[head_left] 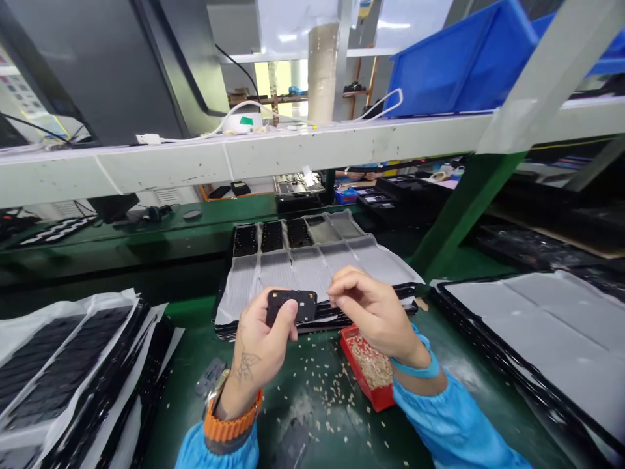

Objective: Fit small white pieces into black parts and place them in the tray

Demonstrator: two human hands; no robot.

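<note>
My left hand [266,342] grips a small black plastic part [305,307], which looks like a device housing, with the thumb pressed on its face. Just right of it, my right hand [371,312] hovers with thumb and fingertips pinched together; whatever may be between them is too small to make out. Under the right wrist sits a red tray [359,371] full of tiny beige pieces [375,365]. More of these pieces lie scattered on the green tabletop [303,365]. Two dark parts, a plate [293,443] and another piece [211,376], rest near my left forearm.
Ahead, stacked black trays [317,273] carry white foam sheeting and black parts. Further stacks stand at left [63,352] and right [551,326]. A white shelf beam [293,153] crosses above, bearing a blue bin [463,65]. A green-and-white post [454,215] slants at right.
</note>
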